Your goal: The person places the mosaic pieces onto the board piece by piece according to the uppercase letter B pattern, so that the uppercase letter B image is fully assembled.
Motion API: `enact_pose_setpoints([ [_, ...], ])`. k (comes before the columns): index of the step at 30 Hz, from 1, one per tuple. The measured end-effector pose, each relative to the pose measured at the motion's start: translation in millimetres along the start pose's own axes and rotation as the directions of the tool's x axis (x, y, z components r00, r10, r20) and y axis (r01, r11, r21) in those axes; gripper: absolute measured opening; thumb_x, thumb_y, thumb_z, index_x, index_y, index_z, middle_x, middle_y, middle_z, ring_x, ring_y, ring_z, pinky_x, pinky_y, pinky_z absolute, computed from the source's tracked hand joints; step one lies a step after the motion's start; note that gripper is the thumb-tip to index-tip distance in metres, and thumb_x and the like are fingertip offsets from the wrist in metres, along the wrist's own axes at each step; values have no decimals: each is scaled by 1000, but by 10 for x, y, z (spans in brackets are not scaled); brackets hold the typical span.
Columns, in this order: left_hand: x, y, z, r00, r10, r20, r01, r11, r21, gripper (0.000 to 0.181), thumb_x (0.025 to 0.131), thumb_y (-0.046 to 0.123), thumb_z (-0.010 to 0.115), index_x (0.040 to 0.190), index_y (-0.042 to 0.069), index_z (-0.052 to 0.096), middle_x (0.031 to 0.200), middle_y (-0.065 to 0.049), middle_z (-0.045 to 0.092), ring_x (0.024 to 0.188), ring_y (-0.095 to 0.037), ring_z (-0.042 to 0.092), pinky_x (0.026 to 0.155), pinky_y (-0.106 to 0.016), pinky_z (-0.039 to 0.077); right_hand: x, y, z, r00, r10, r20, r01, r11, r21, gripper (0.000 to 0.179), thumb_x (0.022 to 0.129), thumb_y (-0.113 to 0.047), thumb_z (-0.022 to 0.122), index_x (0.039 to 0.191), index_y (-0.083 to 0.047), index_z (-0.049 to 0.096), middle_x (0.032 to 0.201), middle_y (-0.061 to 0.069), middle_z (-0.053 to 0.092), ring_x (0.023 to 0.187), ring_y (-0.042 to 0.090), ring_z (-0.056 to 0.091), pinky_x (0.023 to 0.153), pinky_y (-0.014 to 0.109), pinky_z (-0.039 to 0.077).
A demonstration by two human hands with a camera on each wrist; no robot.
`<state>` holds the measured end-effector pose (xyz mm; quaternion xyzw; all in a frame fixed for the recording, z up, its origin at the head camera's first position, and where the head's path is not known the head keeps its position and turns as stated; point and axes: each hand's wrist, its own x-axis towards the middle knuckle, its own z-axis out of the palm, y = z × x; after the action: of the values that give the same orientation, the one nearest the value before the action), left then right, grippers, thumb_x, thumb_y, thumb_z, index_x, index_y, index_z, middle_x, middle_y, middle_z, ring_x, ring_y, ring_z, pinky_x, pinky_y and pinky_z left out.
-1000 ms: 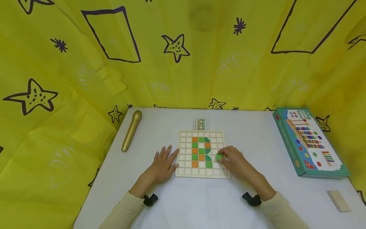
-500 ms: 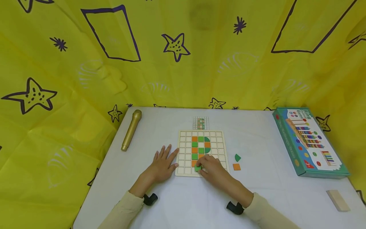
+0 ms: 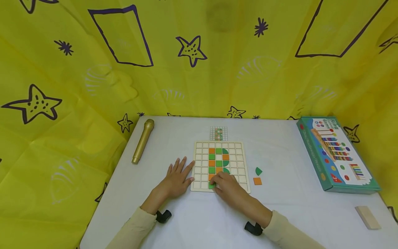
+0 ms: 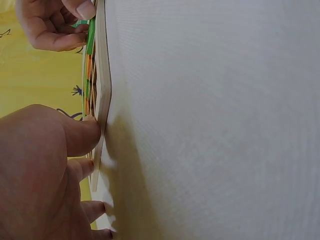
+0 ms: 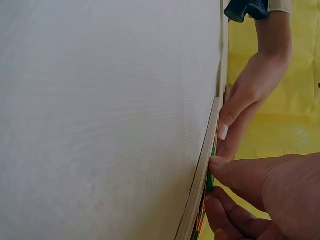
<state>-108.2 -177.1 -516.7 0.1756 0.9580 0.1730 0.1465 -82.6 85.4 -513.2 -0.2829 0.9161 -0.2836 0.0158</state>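
A pale wooden grid board (image 3: pixel 238 155) lies on the white table, with orange, green and rounded dark-green tiles set into its squares in the shape of a letter R. With thumb and fingertips, my right hand (image 3: pixel 230 188) pinches a green square tile (image 3: pixel 211 185) at the bottom left of that shape, just below an orange tile; the hand hides part of the lower tiles. In the right wrist view the green tile (image 5: pixel 210 181) shows between thumb and finger at the board's edge. My left hand (image 3: pixel 175 180) rests with fingers spread, touching the board's left edge.
Right of the board lie a green quarter-round tile (image 3: pixel 258 171) and an orange square tile (image 3: pixel 257 181). Behind it is a small printed pattern card (image 3: pixel 218 133). A gold microphone (image 3: pixel 143 141) lies left, a game box (image 3: pixel 339 155) and a wooden block (image 3: pixel 368 217) right.
My right hand has carried the green tile leftward from the board's right side to the bottom left of the R, uncovering two loose tiles. The left hand has stayed in place.
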Motion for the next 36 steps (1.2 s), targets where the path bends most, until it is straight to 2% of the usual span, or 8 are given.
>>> enact_pose_setpoints([
  [3, 4, -2, 2, 1000, -3, 5, 3, 1000, 3, 67, 112, 47, 44, 170, 23, 22, 177, -19, 10, 162, -47, 2, 126, -70, 8, -3, 8, -10, 1000, 11, 25, -11, 1000, 12, 17, 92, -6, 81, 105, -14, 75, 106, -4, 67, 105, 18, 60, 92, 40, 50],
  [11, 9, 2, 7, 1000, -6, -1, 6, 1000, -1, 66, 112, 46, 45, 170, 23, 24, 177, -19, 11, 162, -46, 3, 127, -69, 9, -79, 73, -95, 999, -22, 36, 21, 999, 27, 18, 92, -7, 81, 109, -14, 78, 113, -2, 66, 112, 20, 60, 89, 39, 46],
  [16, 12, 7, 11, 1000, -9, -3, 8, 1000, -7, 66, 112, 46, 45, 170, 23, 23, 177, -18, 10, 162, -46, 2, 127, -69, 7, -162, 209, -244, 995, 92, 50, -94, 994, 48, 21, 94, -17, 81, 114, -17, 76, 119, -4, 64, 120, 22, 57, 97, 44, 44],
  [23, 6, 5, 14, 1000, -9, 2, 9, 1000, -8, 67, 112, 45, 46, 170, 22, 24, 177, -19, 11, 162, -46, 3, 127, -70, 8, -396, 555, -565, 980, 200, 5, -199, 977, 80, 36, 94, -13, 80, 129, -12, 70, 127, 2, 65, 120, 28, 55, 103, 53, 45],
  [26, 4, 8, 13, 1000, -13, 7, 13, 1000, -4, 67, 112, 45, 46, 170, 22, 24, 177, -19, 10, 162, -47, 3, 127, -70, 8, -516, 695, -663, 969, 247, 1, -246, 967, 70, 43, 94, -13, 80, 135, -10, 67, 131, 8, 63, 120, 32, 55, 101, 55, 43],
  [31, 6, 12, 12, 1000, -16, 6, 15, 1000, 7, 66, 112, 45, 46, 170, 22, 23, 177, -19, 10, 162, -47, 3, 127, -69, 8, -693, 870, -706, 951, 308, -12, -307, 951, 47, 39, 94, -9, 80, 131, -5, 68, 131, 16, 62, 112, 34, 61, 93, 56, 48],
  [36, 10, 18, 4, 1000, -16, 1, 16, 1000, 8, 65, 112, 43, 46, 170, 21, 25, 176, -20, 12, 162, -47, 5, 127, -69, 9, -788, 945, -673, 944, 330, -6, -329, 942, 68, 28, 96, -5, 75, 124, -4, 70, 121, 12, 62, 103, 24, 63, 89, 45, 55],
])
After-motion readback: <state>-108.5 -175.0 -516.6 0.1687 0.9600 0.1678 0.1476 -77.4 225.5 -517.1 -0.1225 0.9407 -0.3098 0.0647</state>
